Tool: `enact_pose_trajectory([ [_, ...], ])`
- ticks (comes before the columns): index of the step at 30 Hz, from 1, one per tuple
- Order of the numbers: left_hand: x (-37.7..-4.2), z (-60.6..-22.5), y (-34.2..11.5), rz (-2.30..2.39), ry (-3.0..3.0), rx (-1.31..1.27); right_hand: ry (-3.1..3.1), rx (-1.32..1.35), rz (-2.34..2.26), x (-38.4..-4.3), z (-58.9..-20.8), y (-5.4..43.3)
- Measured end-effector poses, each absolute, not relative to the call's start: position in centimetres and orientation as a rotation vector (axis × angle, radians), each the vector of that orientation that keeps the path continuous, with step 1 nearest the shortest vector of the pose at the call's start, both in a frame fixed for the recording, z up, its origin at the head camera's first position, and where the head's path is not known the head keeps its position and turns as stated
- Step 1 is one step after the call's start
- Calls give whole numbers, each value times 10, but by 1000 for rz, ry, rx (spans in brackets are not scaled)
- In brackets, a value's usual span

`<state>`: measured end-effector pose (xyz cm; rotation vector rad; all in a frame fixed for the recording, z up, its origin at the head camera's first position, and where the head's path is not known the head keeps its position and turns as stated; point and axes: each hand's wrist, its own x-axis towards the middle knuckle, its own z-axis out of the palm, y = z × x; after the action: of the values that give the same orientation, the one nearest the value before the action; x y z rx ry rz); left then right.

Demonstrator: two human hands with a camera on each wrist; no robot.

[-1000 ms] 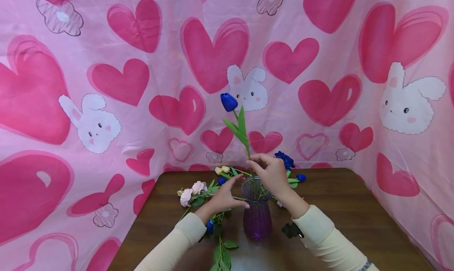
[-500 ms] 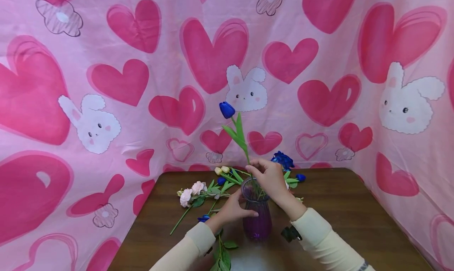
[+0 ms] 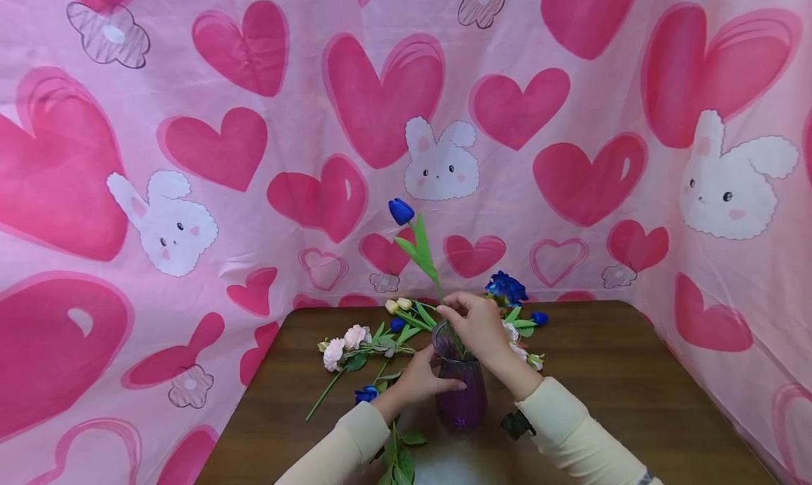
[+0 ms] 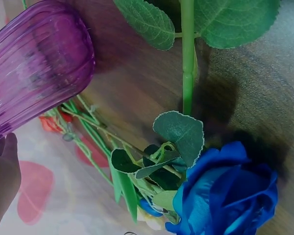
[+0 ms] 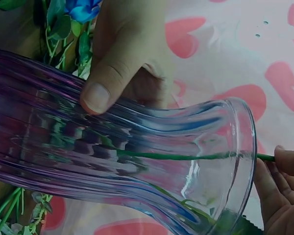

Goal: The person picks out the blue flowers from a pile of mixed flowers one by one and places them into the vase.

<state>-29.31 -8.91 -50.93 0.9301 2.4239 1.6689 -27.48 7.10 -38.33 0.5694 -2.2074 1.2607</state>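
A purple ribbed glass vase [image 3: 462, 404] stands upright on the table. My left hand [image 3: 420, 381] holds it below the neck, the thumb across the near side; in the right wrist view that thumb [image 5: 104, 90] presses on the glass. Between thumb and fingers my right hand [image 3: 483, 330] pinches the stem of a blue tulip [image 3: 401, 211] just above the rim. Its green stem [image 5: 186, 157] runs through the mouth into the vase, while the bloom leans left above. Another green strand shows at the glass near the rim; whether inside or behind, I cannot tell.
Left of the vase lie pale pink flowers [image 3: 342, 348], yellow tulips [image 3: 398, 305], another blue tulip [image 3: 397, 324] and a blue rose [image 4: 230, 191]. A leafy stem [image 3: 401, 460] lies in front. Behind right are a blue bloom [image 3: 506, 287] and a blue tulip [image 3: 539, 318]. Heart-printed cloth [image 3: 380, 104] surrounds the table.
My left hand has moved right and taken hold of the vase. My right hand has lowered the blue tulip, so its stem sits deeper in the vase.
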Motion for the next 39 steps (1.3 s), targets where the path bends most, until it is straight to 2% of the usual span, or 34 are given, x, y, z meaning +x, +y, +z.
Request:
enact_pose_trajectory([
  [15,-291,-508,-89,1675,2440,967,-2410,511,1018,-273,-390,62],
  [24,-274,-481,-89,1679,2410,986,-2542,501,850,-271,-392,58],
  [33,-290,-508,-88,1684,2448,972,-2650,491,816,-269,-395,56],
  [39,-292,-511,-89,1714,2419,993,-2707,494,763,-270,-394,56],
])
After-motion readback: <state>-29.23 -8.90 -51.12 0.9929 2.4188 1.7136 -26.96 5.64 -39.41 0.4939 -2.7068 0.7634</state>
